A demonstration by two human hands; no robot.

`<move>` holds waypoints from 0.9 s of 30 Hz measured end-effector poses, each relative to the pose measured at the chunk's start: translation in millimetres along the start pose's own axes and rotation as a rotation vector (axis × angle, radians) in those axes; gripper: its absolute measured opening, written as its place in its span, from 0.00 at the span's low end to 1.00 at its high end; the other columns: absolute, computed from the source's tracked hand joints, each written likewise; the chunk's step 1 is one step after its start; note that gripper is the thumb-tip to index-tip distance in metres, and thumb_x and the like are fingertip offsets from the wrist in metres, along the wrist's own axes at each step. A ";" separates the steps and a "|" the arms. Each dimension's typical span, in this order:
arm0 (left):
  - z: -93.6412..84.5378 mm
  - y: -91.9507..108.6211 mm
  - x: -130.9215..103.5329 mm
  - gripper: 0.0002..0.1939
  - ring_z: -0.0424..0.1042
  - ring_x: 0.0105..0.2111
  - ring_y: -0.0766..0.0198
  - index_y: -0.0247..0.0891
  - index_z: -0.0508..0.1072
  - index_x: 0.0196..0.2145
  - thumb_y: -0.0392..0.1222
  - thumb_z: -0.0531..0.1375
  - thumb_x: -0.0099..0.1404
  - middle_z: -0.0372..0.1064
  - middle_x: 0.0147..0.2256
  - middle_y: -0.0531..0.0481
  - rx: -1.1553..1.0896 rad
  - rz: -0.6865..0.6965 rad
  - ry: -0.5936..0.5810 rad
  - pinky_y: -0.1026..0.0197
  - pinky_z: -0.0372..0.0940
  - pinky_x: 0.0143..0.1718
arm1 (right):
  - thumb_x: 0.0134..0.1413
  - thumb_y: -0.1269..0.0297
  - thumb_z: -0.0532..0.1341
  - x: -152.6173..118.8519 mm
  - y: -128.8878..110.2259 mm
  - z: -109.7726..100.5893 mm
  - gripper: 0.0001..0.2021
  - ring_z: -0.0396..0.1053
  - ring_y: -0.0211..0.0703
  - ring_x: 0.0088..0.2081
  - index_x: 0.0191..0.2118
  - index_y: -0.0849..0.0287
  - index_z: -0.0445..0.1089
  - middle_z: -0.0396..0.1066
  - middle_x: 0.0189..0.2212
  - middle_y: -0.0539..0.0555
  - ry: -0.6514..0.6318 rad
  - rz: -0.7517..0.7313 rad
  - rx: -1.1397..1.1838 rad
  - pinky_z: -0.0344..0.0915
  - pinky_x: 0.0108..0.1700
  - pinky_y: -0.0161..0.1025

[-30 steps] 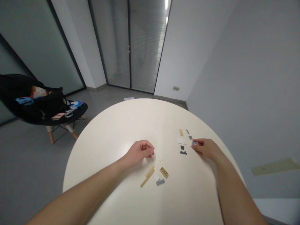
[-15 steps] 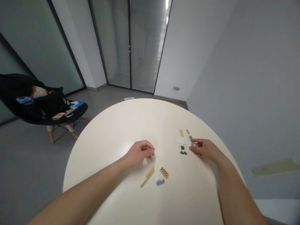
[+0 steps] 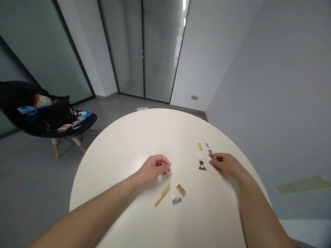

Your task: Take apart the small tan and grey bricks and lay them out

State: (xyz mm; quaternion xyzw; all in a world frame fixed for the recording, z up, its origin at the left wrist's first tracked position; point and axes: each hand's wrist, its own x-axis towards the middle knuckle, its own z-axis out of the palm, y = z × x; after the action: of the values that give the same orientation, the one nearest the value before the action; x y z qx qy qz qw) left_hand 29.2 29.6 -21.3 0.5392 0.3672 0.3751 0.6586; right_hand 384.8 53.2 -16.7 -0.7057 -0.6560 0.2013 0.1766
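My right hand (image 3: pixel 225 163) rests at the right of the table, thumb and index finger around a small grey toy brick (image 3: pixel 212 158), which they partly hide. Beside those fingertips lie another grey piece (image 3: pixel 210 151), a white plate piece (image 3: pixel 200 156) and dark pieces (image 3: pixel 201 163). My left hand (image 3: pixel 155 166) is held over the middle of the table with curled fingers, thumb against fingertips; whatever is in the pinch is too small to make out. Just below it are tan bricks (image 3: pixel 166 188), a tan studded plate (image 3: pixel 181 190) and a grey brick (image 3: pixel 177 200).
The round white table (image 3: pixel 160 127) fills the foreground. Further up lie a tan piece (image 3: pixel 200 146) and a thin grey piece (image 3: pixel 207 145). A black chair (image 3: pixel 15 120) with a bag and packets stands at left. A wall (image 3: pixel 292 120) rises close on the right.
My right fingertips have shifted slightly to the left around the grey brick. My left hand stays where it was.
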 end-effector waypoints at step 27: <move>-17.7 23.0 -15.1 0.16 0.66 0.42 0.57 0.42 0.78 0.42 0.40 0.67 0.53 0.71 0.41 0.46 0.877 0.295 -0.454 0.58 0.60 0.45 | 0.48 0.55 0.59 1.7 -0.5 -5.3 0.20 0.69 0.41 0.27 0.44 0.58 0.76 0.75 0.30 0.54 0.107 0.019 -0.095 0.62 0.32 0.37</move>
State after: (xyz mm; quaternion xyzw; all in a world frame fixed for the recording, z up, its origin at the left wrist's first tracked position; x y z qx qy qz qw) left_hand 4.4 27.0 -0.1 0.8786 0.2579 0.1482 0.3738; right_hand 387.1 54.9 -12.0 -0.7292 -0.6477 0.1337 0.1758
